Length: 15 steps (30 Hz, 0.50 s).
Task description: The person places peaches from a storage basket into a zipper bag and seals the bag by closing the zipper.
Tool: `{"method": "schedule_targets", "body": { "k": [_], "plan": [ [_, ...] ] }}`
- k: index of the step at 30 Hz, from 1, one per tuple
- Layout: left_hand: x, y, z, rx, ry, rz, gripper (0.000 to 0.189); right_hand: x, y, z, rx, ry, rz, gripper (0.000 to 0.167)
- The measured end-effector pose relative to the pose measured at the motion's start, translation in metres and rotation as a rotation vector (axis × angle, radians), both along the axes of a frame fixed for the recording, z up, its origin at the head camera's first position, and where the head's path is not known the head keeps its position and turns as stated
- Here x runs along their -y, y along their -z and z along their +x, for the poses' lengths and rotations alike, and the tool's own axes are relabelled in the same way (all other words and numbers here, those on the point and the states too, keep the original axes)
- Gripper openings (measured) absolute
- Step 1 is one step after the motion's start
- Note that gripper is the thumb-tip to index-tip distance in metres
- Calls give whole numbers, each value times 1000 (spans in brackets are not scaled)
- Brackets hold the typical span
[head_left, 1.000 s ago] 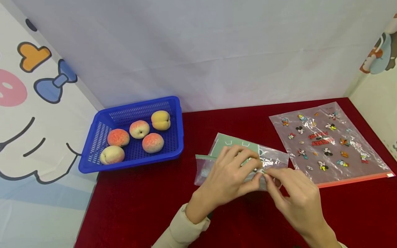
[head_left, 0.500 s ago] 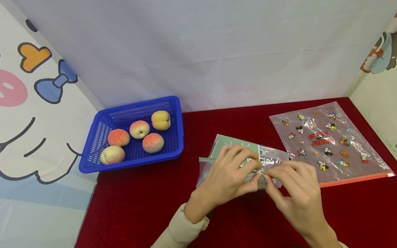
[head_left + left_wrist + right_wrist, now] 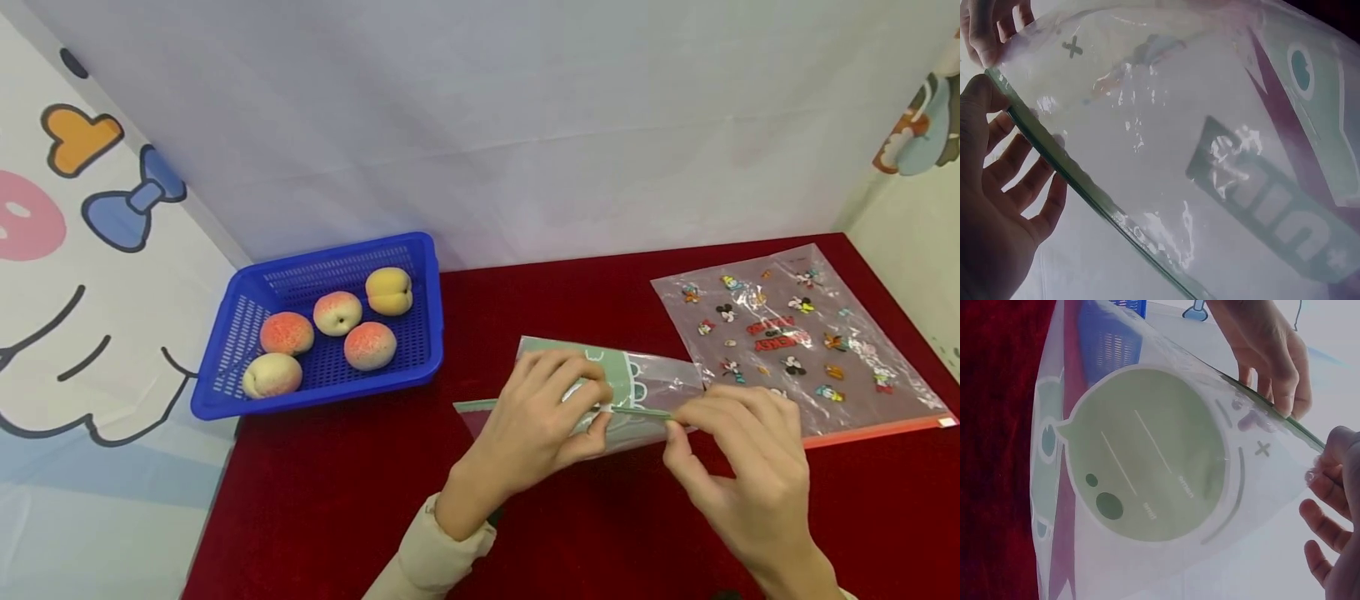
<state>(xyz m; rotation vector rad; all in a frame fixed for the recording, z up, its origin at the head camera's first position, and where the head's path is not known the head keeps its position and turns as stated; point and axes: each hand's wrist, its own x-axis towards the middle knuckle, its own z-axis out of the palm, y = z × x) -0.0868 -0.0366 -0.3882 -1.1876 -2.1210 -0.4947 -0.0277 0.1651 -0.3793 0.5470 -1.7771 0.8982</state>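
Observation:
A clear zip bag (image 3: 671,379) with green print is held up over the dark red table, its green zip strip (image 3: 641,412) stretched between both hands. My left hand (image 3: 528,421) pinches the strip near its middle with thumb and fingers. At the strip's right end, my right hand (image 3: 750,467) pinches the corner between thumb and forefinger. In the left wrist view the strip (image 3: 1097,203) runs diagonally down past the left fingers. A round green printed patch (image 3: 1147,456) shows on the bag in the right wrist view. Nothing is seen inside the bag.
A blue plastic basket (image 3: 318,396) with several peaches (image 3: 370,346) stands at the left. To the right lies a flat clear bag (image 3: 806,358) with cartoon figures and an orange zip (image 3: 877,429). White cloth (image 3: 525,125) hangs behind the table.
My right hand has moved right and my left hand slightly left, so the fingertips are farther apart. More of the green strip shows between them, and its left end sticks out farther left.

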Motion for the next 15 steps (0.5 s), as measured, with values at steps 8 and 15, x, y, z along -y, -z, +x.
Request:
{"method": "schedule_targets", "body": {
  "k": [8, 15],
  "plan": [
    [-1, 0, 0, -28, 8, -2, 8, -2, -3, 4, 60, -48, 43, 44],
    [-2, -1, 1, -19, 35, -23, 9, -8, -1, 4, 142, -67, 150, 43]
  ]
}}
